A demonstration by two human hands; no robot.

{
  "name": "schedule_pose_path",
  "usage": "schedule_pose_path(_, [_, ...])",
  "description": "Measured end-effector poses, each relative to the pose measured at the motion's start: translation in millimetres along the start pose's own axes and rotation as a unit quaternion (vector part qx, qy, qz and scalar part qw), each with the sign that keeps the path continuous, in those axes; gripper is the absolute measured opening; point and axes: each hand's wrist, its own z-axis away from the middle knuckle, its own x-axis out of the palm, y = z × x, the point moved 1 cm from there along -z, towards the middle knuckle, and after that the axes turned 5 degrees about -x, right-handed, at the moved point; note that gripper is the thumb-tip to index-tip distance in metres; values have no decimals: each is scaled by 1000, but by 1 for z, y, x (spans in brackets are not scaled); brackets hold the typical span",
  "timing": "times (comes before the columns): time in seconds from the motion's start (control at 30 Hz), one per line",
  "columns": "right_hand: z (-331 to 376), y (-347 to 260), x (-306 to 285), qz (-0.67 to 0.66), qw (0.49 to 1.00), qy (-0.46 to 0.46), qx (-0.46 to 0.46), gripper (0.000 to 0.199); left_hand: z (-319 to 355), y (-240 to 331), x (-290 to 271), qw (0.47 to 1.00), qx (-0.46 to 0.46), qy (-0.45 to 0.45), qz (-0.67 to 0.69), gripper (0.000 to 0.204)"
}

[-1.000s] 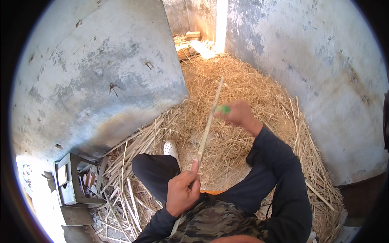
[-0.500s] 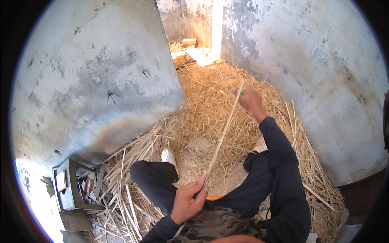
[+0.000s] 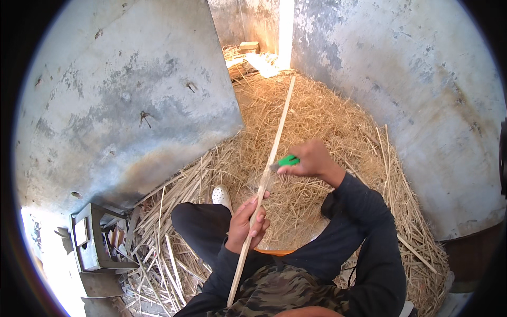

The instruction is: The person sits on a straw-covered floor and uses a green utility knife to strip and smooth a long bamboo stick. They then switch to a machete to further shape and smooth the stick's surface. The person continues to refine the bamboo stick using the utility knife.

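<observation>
Left hand [image 3: 241, 226]: closed around the lower half of the strip, thumb and fingers wrapped about it, just above the camouflage garment.
Right hand [image 3: 311, 158]: clenched on the green-handled tool, farther from the body than the other hand and to the right of the strip.
Strip [image 3: 265, 177]: long, pale, narrow and flat; it slants from the person's lap, up through the gripping fingers, to a far tip over the straw-like heap, that tip leaning right.
Green-handled tool [image 3: 289, 160]: its dark end points left at the strip's right edge, about midway along; contact there is too small to tell.
Clothing: dark sleeves, dark trousers [image 3: 198, 224] and a camouflage garment [image 3: 285, 290]; the knees are spread apart.
Shoe [image 3: 222, 196]: white with small holes, beyond the left knee.
Straw-like heap [image 3: 311, 111]: golden, tangled, covering much of the floor ahead between the walls.
Loose strips [image 3: 171, 264]: pale lengths lying crisscross on the left, beside the wooden frame.
Wooden frame [image 3: 87, 238]: box-like and worn, standing at the far left with small items inside.
Walls: grey, stained left wall [image 3: 137, 84]; peeling right wall [image 3: 401, 105].
Block [image 3: 249, 46]: pale, in the bright far corner.
</observation>
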Motion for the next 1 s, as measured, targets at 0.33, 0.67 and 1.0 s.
schedule_pose_path(0.33, [-10, -13, 12, -23, 999, -37, 29, 64, -2, -1, 1, 991, -39, -52, 119, 31])
schedule_pose_path(0.67, [1, 12, 19, 4, 988, -61, 143, 68, 10, -15, 3, 990, -72, 3, 124, 31])
schedule_pose_path(1.0, [0, -12, 27, -21, 997, 9, 79, 74, 27, -11, 18, 998, -57, 18, 6, 32])
